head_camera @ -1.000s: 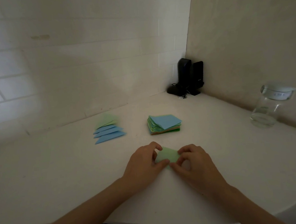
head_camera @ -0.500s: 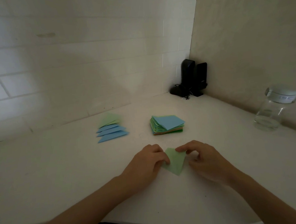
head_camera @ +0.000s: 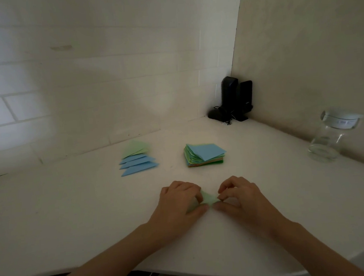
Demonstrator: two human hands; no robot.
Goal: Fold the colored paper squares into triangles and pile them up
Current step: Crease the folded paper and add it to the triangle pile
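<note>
Both hands, left hand [head_camera: 180, 202] and right hand [head_camera: 242, 198], are now pinching the green paper [head_camera: 209, 198] with curled fingers on the tabletop [head_camera: 75, 219], closing it from the open diamond of a half-second earlier, so this fold is nearing completion.

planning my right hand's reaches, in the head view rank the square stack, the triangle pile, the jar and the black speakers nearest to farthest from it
From the right hand:
1. Square stack, just beyond, slightly left.
2. Triangle pile, farther left.
3. Jar, off right by the wall; close to the pile, so that order is uncertain.
4. Black speakers, back corner.
</note>
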